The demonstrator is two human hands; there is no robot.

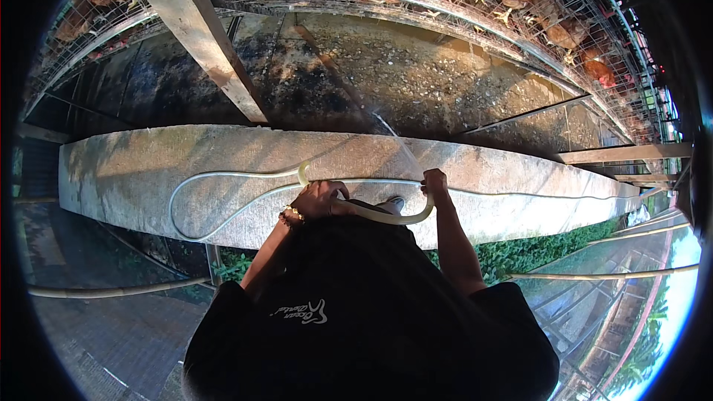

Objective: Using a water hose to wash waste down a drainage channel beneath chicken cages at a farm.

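My right hand (434, 182) is closed around the end of a pale hose (398, 218), and a thin jet of water (394, 131) leaves it towards the dirty floor (423, 78) under the cages. Farther back on the same hose, my left hand (320, 199), with a beaded bracelet at the wrist, grips it in front of my body. The hose bends in a curve between the two hands. Beyond the left hand it drops to the concrete walkway (234, 150), where it lies in a long loop and runs off to the right.
Wire cages (557, 16) holding brown hens curve across the top. A wooden post (206, 33) slants down to the walkway's far edge at the left. At the right, a wooden beam (624, 153) meets that edge. Green plants (546, 248) and bamboo poles (607, 275) lie on the near side.
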